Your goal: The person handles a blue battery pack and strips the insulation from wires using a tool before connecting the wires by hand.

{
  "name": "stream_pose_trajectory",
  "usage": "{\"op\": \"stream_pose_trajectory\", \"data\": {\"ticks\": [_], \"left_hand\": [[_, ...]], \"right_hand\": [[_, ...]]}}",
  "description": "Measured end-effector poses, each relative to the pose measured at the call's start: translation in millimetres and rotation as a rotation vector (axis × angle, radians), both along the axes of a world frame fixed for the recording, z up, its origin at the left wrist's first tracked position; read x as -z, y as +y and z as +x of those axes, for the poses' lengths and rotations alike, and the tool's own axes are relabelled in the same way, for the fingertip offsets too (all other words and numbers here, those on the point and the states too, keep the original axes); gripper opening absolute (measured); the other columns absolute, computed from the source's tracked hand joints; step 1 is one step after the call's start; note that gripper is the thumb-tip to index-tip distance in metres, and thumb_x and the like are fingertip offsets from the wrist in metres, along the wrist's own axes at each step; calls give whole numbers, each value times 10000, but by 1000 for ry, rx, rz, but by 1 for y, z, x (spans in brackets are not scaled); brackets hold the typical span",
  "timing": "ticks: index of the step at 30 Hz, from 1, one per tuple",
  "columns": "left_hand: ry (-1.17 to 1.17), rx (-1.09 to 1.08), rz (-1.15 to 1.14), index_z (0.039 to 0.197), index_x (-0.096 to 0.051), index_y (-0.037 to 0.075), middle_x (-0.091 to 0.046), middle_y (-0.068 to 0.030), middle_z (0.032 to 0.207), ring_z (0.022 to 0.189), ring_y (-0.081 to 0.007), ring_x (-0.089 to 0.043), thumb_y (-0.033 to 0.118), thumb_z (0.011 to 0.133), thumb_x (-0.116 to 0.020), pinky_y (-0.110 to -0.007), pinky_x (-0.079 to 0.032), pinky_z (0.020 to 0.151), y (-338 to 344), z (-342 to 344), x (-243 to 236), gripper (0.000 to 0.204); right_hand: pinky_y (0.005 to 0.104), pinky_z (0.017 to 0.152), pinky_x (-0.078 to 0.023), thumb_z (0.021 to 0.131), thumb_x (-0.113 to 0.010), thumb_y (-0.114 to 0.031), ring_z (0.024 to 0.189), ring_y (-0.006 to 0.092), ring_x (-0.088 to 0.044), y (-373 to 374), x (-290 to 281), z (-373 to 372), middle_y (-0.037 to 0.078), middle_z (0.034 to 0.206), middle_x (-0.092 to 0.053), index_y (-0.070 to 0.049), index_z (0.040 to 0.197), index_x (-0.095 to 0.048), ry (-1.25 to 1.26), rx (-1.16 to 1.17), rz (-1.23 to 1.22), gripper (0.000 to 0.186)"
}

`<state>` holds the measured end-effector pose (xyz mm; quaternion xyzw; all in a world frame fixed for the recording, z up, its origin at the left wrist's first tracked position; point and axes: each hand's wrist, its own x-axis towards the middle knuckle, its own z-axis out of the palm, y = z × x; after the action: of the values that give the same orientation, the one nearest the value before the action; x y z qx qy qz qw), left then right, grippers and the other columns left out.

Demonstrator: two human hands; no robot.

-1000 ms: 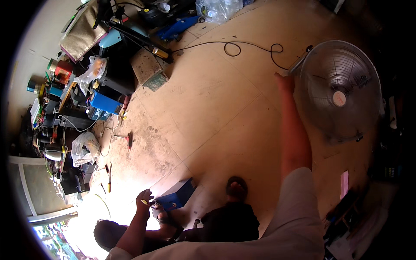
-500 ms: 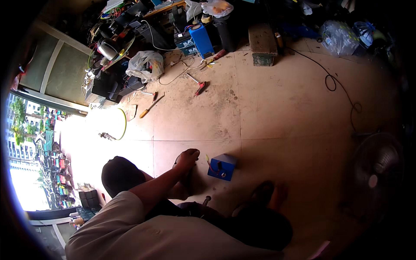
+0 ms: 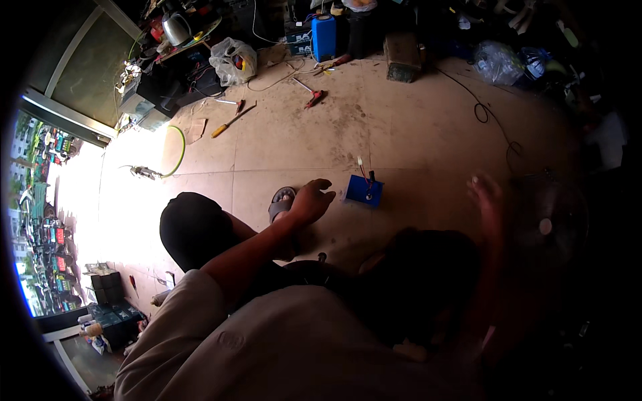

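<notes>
While the left hand (image 3: 313,202) hangs just beside the blue battery pack (image 3: 361,192) on the floor (image 3: 428,147) — fingers loosely curled, holding nothing — a reach seems in hand, calling for a grip clear of the wires (image 3: 363,172); the right hand (image 3: 487,194) is spread, empty; a sandalled foot (image 3: 281,206) crowds near, a yellow-handled screwdriver (image 3: 221,129) farther off

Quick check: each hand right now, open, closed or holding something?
Left hand: open, fingers bent, nothing visible in it, beside the blue box.
Right hand: looks open, fingers loosely bent; dim, but no held thing shows.
</notes>
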<state>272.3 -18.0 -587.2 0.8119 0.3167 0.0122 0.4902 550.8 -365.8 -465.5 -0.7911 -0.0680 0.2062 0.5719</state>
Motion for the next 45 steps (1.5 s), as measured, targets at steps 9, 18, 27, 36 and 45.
{"op": "stream_pose_trajectory", "data": {"ticks": [9,18,27,36,45], "left_hand": [[-42,167,101,1288,-638,-17,-671,-230,1258,1065,-335,-701,304,899,-733,-403,-562,920,-33,-35,-19,514],[189,807,337,1164,-690,63,-717,-174,1104,1048,-376,-689,296,862,-688,-484,-554,889,-98,-95,38,381],[291,978,460,1122,-693,103,-704,-156,1103,1004,-363,-722,255,917,-634,-489,-588,785,-134,-107,29,262],[101,890,248,1082,-730,66,-741,-180,1009,933,-386,-731,221,841,-718,-486,-590,768,-136,-111,-35,287],[-229,847,468,1282,-633,51,-677,-156,1168,1030,-334,-694,166,960,-581,-411,-559,884,-74,-111,-131,346]], "right_hand": [[364,1005,-513,828,-807,-290,1224,321,-646,153,-99,-39,254,1352,-633,76,1418,-529,-289,-784,-368,748],[418,966,-543,507,-979,-408,1144,376,-672,191,90,-75,245,1217,-688,34,1332,-545,-346,-1022,-1082,1032],[384,996,-511,553,-979,-223,1174,292,-654,147,204,-84,171,1269,-668,20,1366,-498,-97,-477,-39,976],[375,949,-536,548,-974,-193,1124,266,-664,152,194,-103,166,1219,-658,4,1335,-469,-234,-604,-302,955],[430,905,-566,546,-941,-192,1013,353,-711,172,180,-102,177,1089,-708,-59,1304,-495,-499,-582,-344,889]]}}
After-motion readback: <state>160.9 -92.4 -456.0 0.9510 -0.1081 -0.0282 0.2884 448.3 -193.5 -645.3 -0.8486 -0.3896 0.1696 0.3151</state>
